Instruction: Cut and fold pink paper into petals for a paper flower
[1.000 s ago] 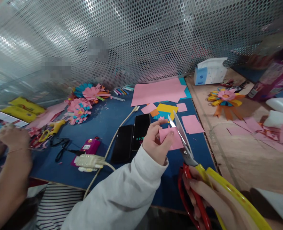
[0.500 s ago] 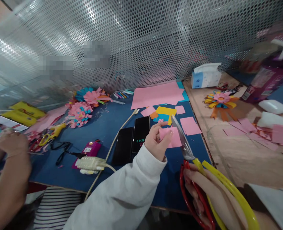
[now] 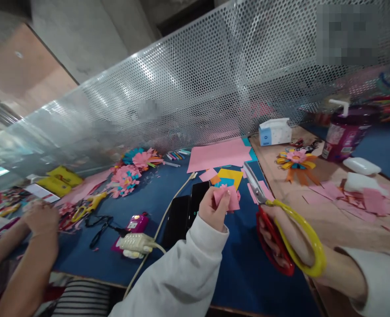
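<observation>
Between thumb and fingers, my left hand [image 3: 214, 206] pinches a small pink piece of paper [image 3: 232, 200] above the blue table. My right hand [image 3: 282, 235] is wrapped through the handles of large scissors [image 3: 254, 182], one handle red and one yellow. The blades look closed and point up and away, apart from the paper, to its right. Beyond my left hand lie a yellow paper piece [image 3: 232, 177] and a big pink sheet [image 3: 218, 155]. A pink paper square [image 3: 264, 190] is partly behind the scissors.
Two phones [image 3: 176, 220] and a power strip [image 3: 137, 242] with cables lie left of my arm. Paper flowers [image 3: 125, 179] stand farther left, near another person's hands [image 3: 41, 215]. A tissue pack [image 3: 275, 132], a ribbon flower [image 3: 299, 163] and a purple bottle [image 3: 347, 132] are at right.
The scissors have drawn away to the right from the paper in my left hand, and their blades have closed. The camera view has tilted upward.
</observation>
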{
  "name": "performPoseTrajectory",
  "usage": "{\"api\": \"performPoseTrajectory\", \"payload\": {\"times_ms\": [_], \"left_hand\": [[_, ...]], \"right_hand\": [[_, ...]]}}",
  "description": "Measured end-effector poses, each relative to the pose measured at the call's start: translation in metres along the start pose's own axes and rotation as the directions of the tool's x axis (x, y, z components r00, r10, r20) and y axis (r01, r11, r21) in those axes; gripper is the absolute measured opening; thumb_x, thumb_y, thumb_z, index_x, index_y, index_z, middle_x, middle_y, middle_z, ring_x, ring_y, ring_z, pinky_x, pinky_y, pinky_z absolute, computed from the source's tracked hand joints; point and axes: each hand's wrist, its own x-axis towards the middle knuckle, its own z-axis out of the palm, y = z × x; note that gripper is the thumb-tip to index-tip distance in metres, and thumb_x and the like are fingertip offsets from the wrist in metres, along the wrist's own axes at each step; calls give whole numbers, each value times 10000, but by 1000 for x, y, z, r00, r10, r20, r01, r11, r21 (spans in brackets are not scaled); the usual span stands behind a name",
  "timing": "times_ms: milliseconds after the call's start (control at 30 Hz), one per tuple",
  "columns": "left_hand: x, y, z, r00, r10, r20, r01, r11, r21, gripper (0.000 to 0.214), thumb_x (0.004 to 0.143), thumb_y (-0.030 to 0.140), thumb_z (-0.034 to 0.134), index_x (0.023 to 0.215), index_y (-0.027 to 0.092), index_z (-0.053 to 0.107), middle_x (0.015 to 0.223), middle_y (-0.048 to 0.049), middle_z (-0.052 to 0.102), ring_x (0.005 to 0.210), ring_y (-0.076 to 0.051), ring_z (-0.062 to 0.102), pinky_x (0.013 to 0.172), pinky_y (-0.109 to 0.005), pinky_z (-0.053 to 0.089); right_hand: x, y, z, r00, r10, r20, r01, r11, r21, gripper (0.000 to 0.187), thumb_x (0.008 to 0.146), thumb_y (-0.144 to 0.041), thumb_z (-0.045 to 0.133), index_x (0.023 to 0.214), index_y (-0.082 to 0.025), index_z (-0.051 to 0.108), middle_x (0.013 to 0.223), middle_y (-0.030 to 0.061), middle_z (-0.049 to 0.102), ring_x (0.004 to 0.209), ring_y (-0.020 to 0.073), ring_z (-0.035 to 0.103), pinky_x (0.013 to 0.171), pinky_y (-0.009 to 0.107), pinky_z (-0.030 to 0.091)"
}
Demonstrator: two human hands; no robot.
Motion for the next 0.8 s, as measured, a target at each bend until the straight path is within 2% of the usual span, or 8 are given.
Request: {"api": "performPoseTrajectory", "payload": {"times_ms": [67,133,233,333,400,500,700,800], "left_hand": [[1,-1,-1,998,-51,29,52,998,-28,282,700,439,632,710,172,538,545,16,575,370,-74,456,349,-197,368],[4,-3,-1,994,-94,62,96,994,-41,306,705,459,619,739,165,539,459,39,521,306,-63,408,304,-183,321],[6,-8,-1,988,-130,82,136,988,-69,332,695,478,614,759,163,533,367,68,443,260,-59,361,271,-166,270],[10,-13,1,983,-144,114,155,983,-100,322,703,476,594,744,165,519,370,53,479,253,-68,385,262,-161,242],[13,-16,2,977,-136,165,161,975,-151,299,715,449,571,751,158,514,464,9,576,299,-94,471,269,-167,266],[21,-19,1,953,-163,256,226,945,-238,236,712,351,554,813,140,520,643,-58,669,446,-155,601,327,-208,394],[28,-28,-1,856,-288,428,417,875,-245,267,686,180,565,950,143,546,842,-97,699,649,-209,681,515,-286,526],[27,-32,0,801,-302,517,465,857,-221,280,697,235,601,957,146,553,871,-118,698,679,-232,684,547,-313,530]], "right_hand": [[2,4,-1,998,63,19,-64,992,109,626,860,-586,69,663,-181,503,576,40,594,443,158,582,357,241,436],[8,3,-7,998,50,-42,-46,995,87,611,873,-565,99,722,-180,547,629,45,613,449,157,578,350,235,418],[21,-8,-30,975,-43,-216,11,990,-143,531,852,-578,285,631,-178,555,468,18,531,306,118,432,323,218,351],[33,-19,-57,949,-146,-279,67,959,-277,403,761,-567,503,678,-180,582,540,28,570,455,147,525,403,218,374],[38,-18,-70,904,-258,-342,23,825,-564,380,722,-545,563,677,-169,584,568,48,580,516,165,547,435,222,363],[40,-5,-79,901,-276,-336,-95,630,-771,319,707,-480,600,736,-162,597,608,60,600,535,164,559,459,219,344],[37,2,-82,923,-289,-254,-65,533,-843,295,766,-452,532,794,-167,604,658,63,621,539,166,562,471,234,355],[34,-7,-80,885,-397,-243,-30,473,-881,296,774,-443,523,737,-162,606,712,91,626,679,207,593,560,259,412]]}}
